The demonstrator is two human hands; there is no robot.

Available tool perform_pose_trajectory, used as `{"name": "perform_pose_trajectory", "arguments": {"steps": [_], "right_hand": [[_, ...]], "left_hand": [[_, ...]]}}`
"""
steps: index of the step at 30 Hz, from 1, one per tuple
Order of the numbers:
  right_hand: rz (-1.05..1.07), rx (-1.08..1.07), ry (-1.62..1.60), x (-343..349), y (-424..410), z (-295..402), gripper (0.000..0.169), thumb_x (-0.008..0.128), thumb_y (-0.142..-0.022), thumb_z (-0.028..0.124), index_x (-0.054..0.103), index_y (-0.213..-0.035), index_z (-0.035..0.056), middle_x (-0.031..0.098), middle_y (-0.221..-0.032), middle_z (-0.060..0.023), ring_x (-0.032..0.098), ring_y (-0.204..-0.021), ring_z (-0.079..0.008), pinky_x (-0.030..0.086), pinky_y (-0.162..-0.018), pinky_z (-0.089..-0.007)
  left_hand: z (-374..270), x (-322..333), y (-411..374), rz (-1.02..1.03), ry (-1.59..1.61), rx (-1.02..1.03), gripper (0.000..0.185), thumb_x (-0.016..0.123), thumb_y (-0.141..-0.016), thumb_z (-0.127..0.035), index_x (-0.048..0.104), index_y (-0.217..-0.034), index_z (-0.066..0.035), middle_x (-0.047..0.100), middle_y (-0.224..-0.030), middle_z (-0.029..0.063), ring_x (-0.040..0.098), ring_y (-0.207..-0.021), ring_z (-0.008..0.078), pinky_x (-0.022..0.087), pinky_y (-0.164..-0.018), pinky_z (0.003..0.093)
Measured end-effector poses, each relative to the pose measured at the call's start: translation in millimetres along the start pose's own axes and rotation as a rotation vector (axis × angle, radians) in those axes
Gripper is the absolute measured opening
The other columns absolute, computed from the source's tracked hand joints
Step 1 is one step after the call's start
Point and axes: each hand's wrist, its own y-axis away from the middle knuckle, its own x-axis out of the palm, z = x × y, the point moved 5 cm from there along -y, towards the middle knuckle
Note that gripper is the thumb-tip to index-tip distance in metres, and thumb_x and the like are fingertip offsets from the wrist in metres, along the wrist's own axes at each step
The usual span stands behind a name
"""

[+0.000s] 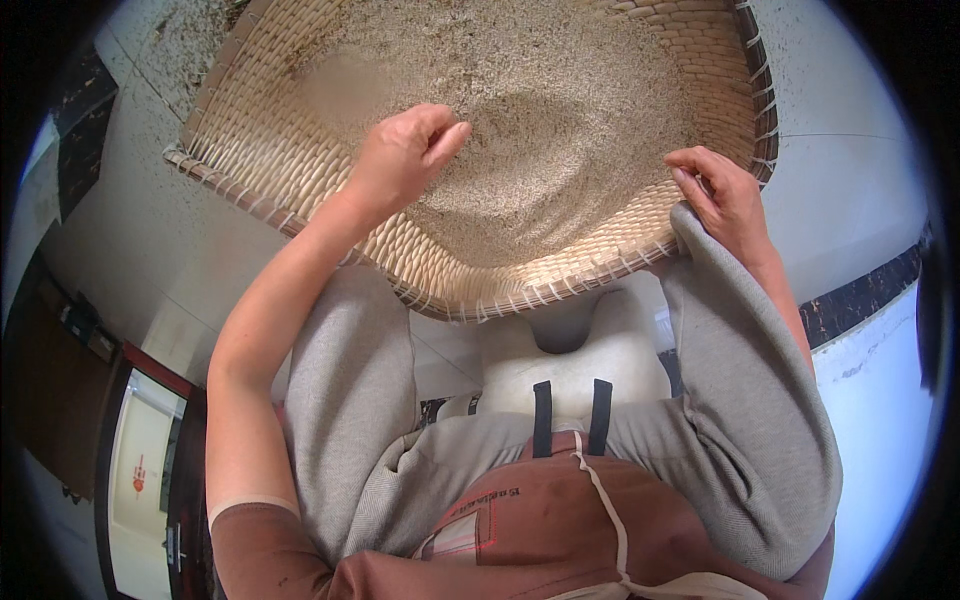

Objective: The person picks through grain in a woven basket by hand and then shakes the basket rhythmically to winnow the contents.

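Observation:
A wide woven basket tray [255, 199] with a stitched rim lies before my knees, holding a thick layer of small pale seeds or grain [555, 142]. Over the left part of the grain is my left hand [411, 154], its fingers curled with thumb against them; whether something small is pinched there is hidden. My right hand [720, 191] is at the tray's right side, close to the rim and above my trouser knee. Its thumb and forefinger come near each other, and I cannot tell if they hold anything.
Scattered chaff [184, 64] lies on the tiled floor [832, 97] at the upper left. A white stool [570, 375] shows between my legs. At the lower left stands a dark-framed door [146, 480]. Dark skirting [862, 300] runs along the wall at right.

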Motion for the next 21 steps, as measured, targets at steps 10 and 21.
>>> {"name": "perform_pose_trajectory", "arguments": {"steps": [10, 21], "right_hand": [[0.012, 0.041, -0.011, 1, 1, -2, 0.015, 0.064, -0.085, 0.009, 0.065, -0.100, 0.0070, 0.066, -0.086, -0.0072, 0.064, -0.075, -0.0193, 0.051, -0.068, -0.0284], [0.014, 0.052, 0.004, 3, 1, -3, 0.015, 0.064, -0.087, 0.011, 0.065, -0.101, 0.0071, 0.066, -0.086, -0.0070, 0.064, -0.075, -0.0175, 0.051, -0.067, -0.0279]], "left_hand": [[9, 11, 32, -0.020, -0.151, 0.240, 0.008, 0.067, -0.082, -0.017, 0.063, -0.086, -0.011, 0.061, -0.080, 0.0038, 0.063, -0.072, 0.0260, 0.052, -0.063, 0.0373], [19, 54, 78, 0.212, -0.350, 0.437, 0.011, 0.065, -0.078, -0.008, 0.064, -0.089, -0.008, 0.062, -0.088, 0.0040, 0.062, -0.083, 0.0216, 0.053, -0.069, 0.0326]]}}
